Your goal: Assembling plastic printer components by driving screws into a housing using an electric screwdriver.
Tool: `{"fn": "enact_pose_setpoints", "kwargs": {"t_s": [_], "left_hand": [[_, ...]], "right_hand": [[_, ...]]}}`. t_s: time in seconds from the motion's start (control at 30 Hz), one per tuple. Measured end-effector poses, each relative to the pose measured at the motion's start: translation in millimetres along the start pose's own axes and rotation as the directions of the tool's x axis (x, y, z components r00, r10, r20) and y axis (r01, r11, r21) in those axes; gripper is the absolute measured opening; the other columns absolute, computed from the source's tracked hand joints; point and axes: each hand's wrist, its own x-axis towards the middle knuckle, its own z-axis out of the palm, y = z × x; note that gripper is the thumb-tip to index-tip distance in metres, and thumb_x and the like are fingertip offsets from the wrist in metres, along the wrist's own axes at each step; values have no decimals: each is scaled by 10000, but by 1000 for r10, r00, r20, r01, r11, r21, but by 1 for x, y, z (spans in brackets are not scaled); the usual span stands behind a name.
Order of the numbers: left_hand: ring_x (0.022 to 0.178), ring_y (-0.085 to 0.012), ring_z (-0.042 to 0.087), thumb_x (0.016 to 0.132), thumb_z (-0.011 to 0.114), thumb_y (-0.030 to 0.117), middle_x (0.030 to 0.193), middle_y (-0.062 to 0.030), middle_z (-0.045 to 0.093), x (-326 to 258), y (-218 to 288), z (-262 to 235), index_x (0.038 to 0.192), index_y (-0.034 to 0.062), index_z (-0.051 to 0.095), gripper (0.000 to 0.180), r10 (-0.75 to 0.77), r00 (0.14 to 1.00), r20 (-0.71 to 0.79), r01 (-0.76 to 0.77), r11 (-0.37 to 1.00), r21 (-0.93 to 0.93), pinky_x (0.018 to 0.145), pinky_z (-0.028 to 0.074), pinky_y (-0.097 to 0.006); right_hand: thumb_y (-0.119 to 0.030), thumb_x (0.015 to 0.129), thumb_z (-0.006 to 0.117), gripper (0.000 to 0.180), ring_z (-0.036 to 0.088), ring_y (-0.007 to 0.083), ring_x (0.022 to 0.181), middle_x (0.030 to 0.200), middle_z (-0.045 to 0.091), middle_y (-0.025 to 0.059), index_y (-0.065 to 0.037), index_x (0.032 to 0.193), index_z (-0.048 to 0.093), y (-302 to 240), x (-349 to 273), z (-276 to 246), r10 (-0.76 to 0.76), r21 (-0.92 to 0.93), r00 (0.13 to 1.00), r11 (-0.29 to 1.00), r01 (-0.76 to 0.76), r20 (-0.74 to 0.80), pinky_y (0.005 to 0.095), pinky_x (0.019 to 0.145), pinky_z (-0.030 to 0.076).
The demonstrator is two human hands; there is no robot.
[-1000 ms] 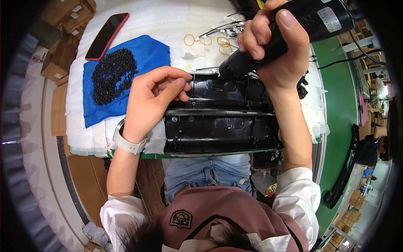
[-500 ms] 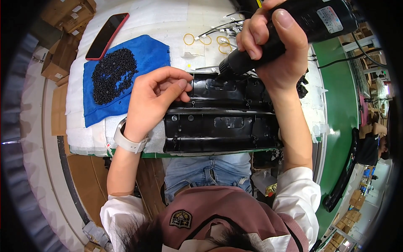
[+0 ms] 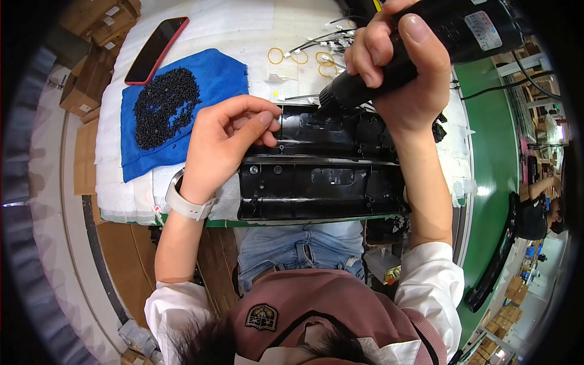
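Grip of the right hand (image 3: pixel 420 94) is wrapped round an electric screwdriver (image 3: pixel 456 29), nose at the farther black panel (image 3: pixel 328 141) on the table (image 3: pixel 243 30), whose left end the curled left hand (image 3: pixel 219 140) meets, contents hidden.

Phone (image 3: pixel 157 51) in red case, upper left of white-covered tabletop (image 3: pixel 228 27); cardboard boxes (image 3: pixel 85 90) beyond, left; green floor (image 3: pixel 486 140) right; co-worker (image 3: pixel 531 214) in black, far right.

At one o'clock, the top edge crops the black tool (image 3: pixel 453 38); its tip is indistinct. The left hand (image 3: pixel 225 137) hides the nine-o'clock end of the upper panel (image 3: pixel 322 137).
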Motion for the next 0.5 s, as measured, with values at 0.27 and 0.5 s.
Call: {"fn": "enact_pose_setpoints", "kwargs": {"t_s": [0.27, 0.5], "left_hand": [[724, -75, 619, 906, 581, 39, 833, -48, 665, 1, -4, -2, 999, -35, 655, 140, 41, 999, -15, -41, 999, 26, 656, 487, -195], [758, -70, 615, 905, 596, 54, 882, -35, 664, 0, -7, -3, 995, -23, 659, 135, 29, 1000, 4, -29, 1000, -3, 690, 482, -195]], "right_hand": [[-144, 802, 634, 218, 424, 140, 375, 534, 472, 70, -1, 778, 471, -2, 9, 11, 57, -187, 994, 982, -39, 96, 239, 376, 362], [-115, 801, 669, 208, 473, 120, 403, 539, 502, 51, -12, 740, 499, -1, 11, 16, 132, -365, 967, 930, -46, 216, 226, 386, 369]]}}
